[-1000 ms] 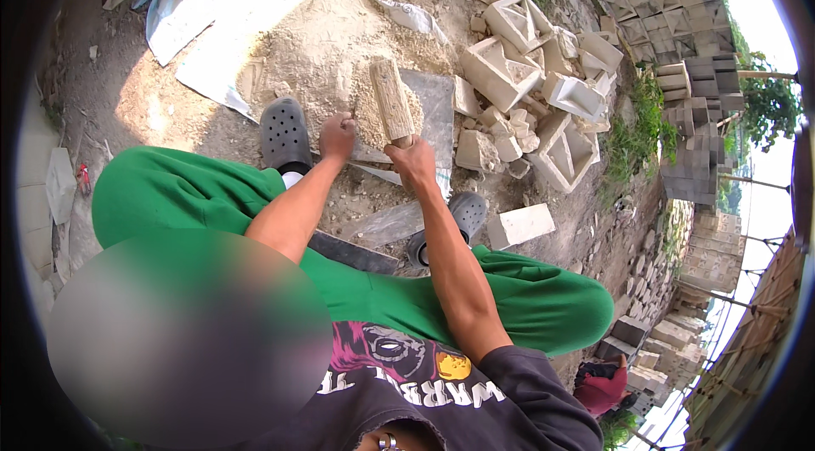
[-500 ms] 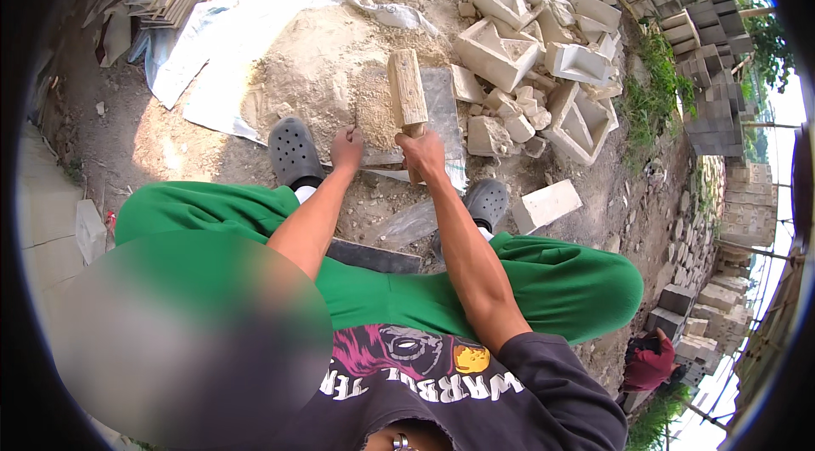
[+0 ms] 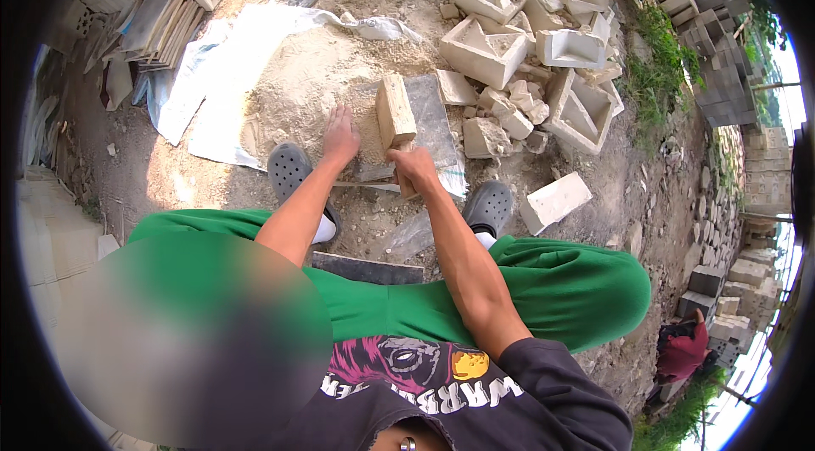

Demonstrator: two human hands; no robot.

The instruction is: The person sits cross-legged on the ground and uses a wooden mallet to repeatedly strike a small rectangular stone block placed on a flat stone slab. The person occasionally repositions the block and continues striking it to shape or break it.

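My right hand [image 3: 413, 167] is wrapped around the handle of a wooden mallet [image 3: 396, 112], whose blocky head points away from me. The mallet head is over the left part of a flat grey slab [image 3: 433, 112] on the ground; whether it touches the slab I cannot tell. My left hand [image 3: 341, 135] lies open, fingers stretched forward, at the near edge of a heap of pale crushed stone [image 3: 310, 69], just left of the slab. Nothing shows in that hand.
Broken pale blocks [image 3: 488, 52] and rubble pile up right of the slab. A single block [image 3: 556, 203] lies beside my right shoe [image 3: 489, 207]. White sheeting [image 3: 229, 86] spreads at left, near stacked boards [image 3: 161, 27]. Another person [image 3: 684, 349] crouches at far right.
My left hand has opened from a closed shape and moved forward onto the crushed stone. The mallet has come down and slightly left, still in my right hand. The view has shifted slightly.
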